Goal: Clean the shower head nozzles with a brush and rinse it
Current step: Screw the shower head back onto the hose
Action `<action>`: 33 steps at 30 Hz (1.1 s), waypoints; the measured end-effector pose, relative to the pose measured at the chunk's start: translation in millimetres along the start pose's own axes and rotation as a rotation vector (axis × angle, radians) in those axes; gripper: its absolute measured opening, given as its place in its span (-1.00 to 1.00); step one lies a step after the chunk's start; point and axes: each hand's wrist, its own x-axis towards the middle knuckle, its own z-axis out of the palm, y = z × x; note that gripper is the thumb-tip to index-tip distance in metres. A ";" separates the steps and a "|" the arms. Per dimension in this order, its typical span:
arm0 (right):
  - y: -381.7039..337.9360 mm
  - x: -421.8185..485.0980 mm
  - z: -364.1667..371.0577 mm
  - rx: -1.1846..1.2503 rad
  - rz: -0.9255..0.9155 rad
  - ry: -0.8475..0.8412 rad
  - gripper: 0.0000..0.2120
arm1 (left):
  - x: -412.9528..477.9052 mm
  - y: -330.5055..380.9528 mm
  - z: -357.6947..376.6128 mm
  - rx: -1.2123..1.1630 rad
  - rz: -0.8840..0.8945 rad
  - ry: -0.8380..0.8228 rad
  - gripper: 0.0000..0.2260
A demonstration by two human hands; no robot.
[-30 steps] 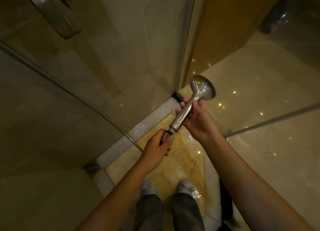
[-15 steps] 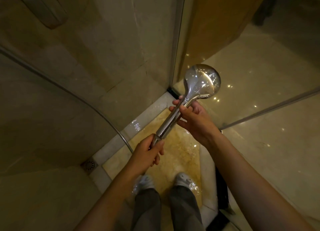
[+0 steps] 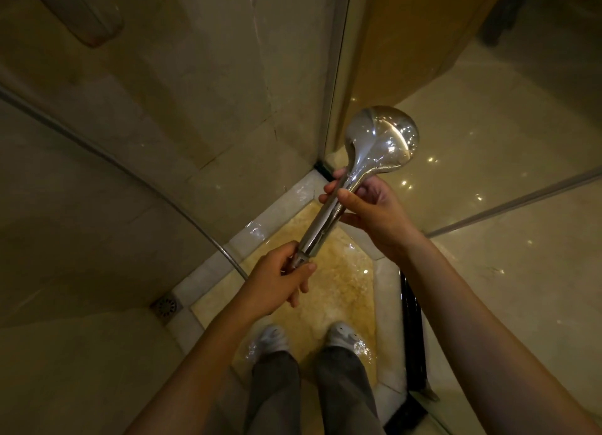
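- Beige marble walls and a wet, amber-stained shower floor (image 3: pixel 329 285) frame the scene, with a glass partition on the right and a square floor drain (image 3: pixel 165 307) low on the left.
- Closed around the bottom end of the handle, the left hand (image 3: pixel 280 281) has its thumb laid over the joint where the thin metal hose (image 3: pixel 136 180) meets the fitting.
- Higher up, the right hand (image 3: pixel 374 213) pinches the neck of the handle from the right side, thumb on top and fingers curled beneath, so it is clamped on the metal just under the round head.
- Between and beyond the two grips runs the polished chrome handheld shower head (image 3: pixel 379 141): its long axis slants from the left hand at lower left up to the disc at upper right, away from the person's body.
- Its smooth domed back faces the camera, so the nozzle face points away and down toward the floor; the nozzles themselves cannot be seen.
- Of the two, the right hand is nearer the disc and looks the natural one to roll the handle about its long axis and bring the nozzles up.
- No brush shows anywhere in view, so scrubbing appears not yet begun.
- From the left hand, the hose sweeps away in a long arc across the left wall.
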 end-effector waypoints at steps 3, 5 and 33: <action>-2.5 -5.6 -2.4 -0.053 0.020 -0.078 -0.61 | 0.4 -4.0 5.1 0.100 -0.015 -0.007 -0.90; -6.7 -9.2 -4.8 -0.091 0.043 -0.138 -0.60 | 0.2 -9.5 7.7 0.083 -0.020 0.000 -0.91; 7.1 9.9 29.8 0.008 -0.105 0.174 -0.92 | 14.2 6.1 17.3 -0.028 -0.094 0.046 -0.91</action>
